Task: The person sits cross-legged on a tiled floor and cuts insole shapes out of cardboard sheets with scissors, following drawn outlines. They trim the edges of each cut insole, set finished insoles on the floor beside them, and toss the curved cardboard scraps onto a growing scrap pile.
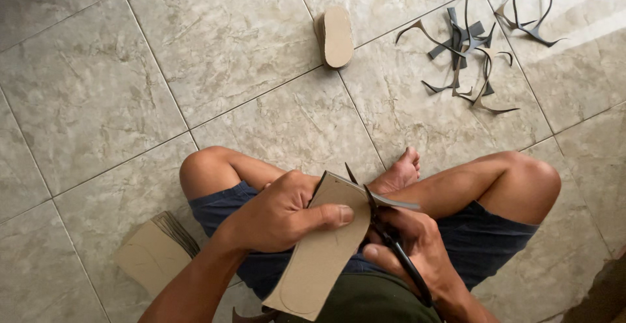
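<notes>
Fingers of the left hand point(277, 215) are closed around a tan cardboard sheet point(323, 251), thumb laid flat across its face and the other fingers curled behind its upper edge. The sheet hangs tilted in front of the person's lap, its lower end rounded, with a pencilled outline showing near that end. The right hand point(417, 245) is wrapped around the handles of black scissors point(385, 222) — the blades point up and away from the body and meet the sheet's upper right edge, where a narrow strip of cardboard curls off to the right. Whether the blades stand apart or together at the cut cannot be told, since the sheet covers part of them.

Both hands work over crossed bare legs in dark blue shorts point(482, 238), one foot point(401, 170) tucked just beyond the scissors. The person sits on a floor point(98, 82) of pale marbled tiles.

Beside the left thigh, on the floor, lies a stack of flat cardboard pieces point(153, 254), its edges fanned slightly. Well ahead of the knees a small pile of sole-shaped cardboard cut-outs point(336, 36) rests on the tiles, lying at an angle. To the right of that pile, and apart from it, a scatter of thin curved offcuts point(466, 46) — dark on one side, tan on the other — spreads toward the top right corner.
</notes>
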Motion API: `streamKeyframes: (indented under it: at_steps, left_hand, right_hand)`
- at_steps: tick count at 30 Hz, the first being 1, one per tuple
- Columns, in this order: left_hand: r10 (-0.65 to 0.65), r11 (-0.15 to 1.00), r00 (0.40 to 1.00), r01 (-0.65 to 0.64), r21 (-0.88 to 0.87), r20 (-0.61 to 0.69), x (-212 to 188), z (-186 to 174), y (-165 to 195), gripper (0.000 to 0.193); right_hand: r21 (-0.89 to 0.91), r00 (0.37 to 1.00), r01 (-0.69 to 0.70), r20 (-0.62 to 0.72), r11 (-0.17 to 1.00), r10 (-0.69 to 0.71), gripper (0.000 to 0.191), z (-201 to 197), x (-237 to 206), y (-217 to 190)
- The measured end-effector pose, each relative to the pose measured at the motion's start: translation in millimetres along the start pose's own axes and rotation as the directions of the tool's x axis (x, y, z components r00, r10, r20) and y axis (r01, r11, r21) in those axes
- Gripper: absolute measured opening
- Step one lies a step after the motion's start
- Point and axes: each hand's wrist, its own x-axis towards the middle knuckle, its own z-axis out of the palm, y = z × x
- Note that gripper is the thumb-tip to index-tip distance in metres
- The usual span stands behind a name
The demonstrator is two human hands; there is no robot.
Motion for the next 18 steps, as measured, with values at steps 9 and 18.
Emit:
streamKeyframes:
  at_steps: [9, 18]
  left_hand:
    - [0.089, 0.996, 0.971, -0.087, 0.020, -0.224, 18.1, 40.6, -31.4, 0.035]
    - [0.300, 0.932, 0.599, -0.350, 0.094, -0.743, 24.4, 82.4, -88.6, 0.032]
  right_hand:
    - [0.154, 0.997, -0.001, -0.076, 0.988, 0.013, 0.057, -8.3, 4.8, 12.7]
    - [0.170, 0.998, 0.029, -0.068, 0.985, -0.018, 0.076, 7.6, 9.7, 17.4]
